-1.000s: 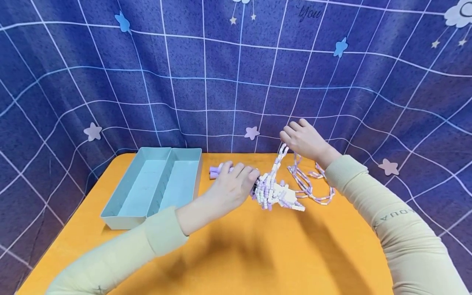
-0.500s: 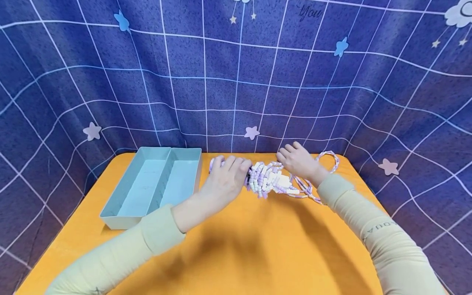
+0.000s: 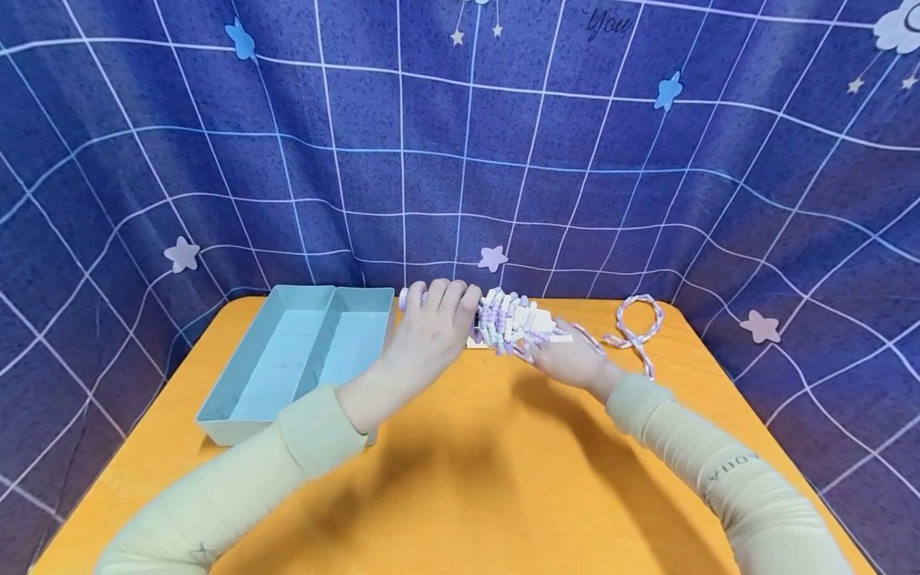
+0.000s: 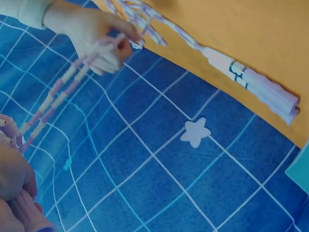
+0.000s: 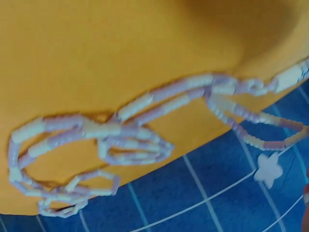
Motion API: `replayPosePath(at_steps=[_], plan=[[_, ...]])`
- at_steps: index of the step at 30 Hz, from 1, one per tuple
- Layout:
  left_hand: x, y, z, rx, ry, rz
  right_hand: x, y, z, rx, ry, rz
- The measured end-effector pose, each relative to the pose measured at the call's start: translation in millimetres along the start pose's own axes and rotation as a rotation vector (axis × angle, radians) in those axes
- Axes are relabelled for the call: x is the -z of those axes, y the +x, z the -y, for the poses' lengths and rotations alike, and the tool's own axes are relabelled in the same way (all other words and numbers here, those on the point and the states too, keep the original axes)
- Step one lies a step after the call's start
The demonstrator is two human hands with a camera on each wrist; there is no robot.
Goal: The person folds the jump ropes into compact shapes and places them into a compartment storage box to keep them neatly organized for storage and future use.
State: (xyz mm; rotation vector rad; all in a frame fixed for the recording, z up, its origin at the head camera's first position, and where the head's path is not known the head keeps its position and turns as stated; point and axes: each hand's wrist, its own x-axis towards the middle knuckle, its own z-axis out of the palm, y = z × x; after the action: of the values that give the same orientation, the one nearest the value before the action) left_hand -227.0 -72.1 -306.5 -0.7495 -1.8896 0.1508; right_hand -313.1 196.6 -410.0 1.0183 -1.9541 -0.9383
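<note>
From here the beads look like glossy plastic, the tray smooth matt plastic, the curtain matt cloth.

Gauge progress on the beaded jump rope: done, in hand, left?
Done: several turns of beaded rope appear wrapped around the handle in the left hand.

In hand: the right hand holds a doubled strand running from those turns.

Left: a loose length and the second handle, unwrapped, lie on the table, so winding looks only partway.
</note>
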Motion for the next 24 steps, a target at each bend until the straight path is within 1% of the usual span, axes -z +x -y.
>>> replayPosePath(at_steps=[1, 2, 3, 4, 7, 11, 13, 19, 24], plan=[[-0.7, 0.2, 0.9, 0.000, 0.001, -0.001, 1, 1, 3, 0.050, -0.148, -0.061], [-1.4, 0.2, 1.6, 0.001, 0.000, 0.002, 3, 3, 6, 0.050, 0.078, -0.115], [-2.4, 0.4, 2.4, 0.002, -0.001, 0.005, 4, 4, 9, 0.040, 0.264, -0.153], [-3.4, 0.6, 3.1, 0.005, -0.001, 0.007, 5, 5, 12, 0.031, 0.328, -0.161], [-6.1, 1.8, 5.1, 0.014, 0.015, 0.014, 7, 7, 20, 0.018, 0.352, -0.168], [-9.5, 2.9, 7.8, 0.019, 0.057, 0.043, 11, 5, 30, 0.015, 0.370, -0.193], [-11.4, 3.0, 9.4, 0.024, 0.072, 0.058, 14, 5, 34, 0.012, 0.384, -0.186], [-17.7, 2.1, 13.9, 0.083, 0.100, 0.093, 34, 4, 40, 0.013, 0.402, -0.144], [-24.3, 1.3, 16.8, 0.130, 0.139, 0.086, 54, 8, 41, 0.027, 0.403, -0.151]])
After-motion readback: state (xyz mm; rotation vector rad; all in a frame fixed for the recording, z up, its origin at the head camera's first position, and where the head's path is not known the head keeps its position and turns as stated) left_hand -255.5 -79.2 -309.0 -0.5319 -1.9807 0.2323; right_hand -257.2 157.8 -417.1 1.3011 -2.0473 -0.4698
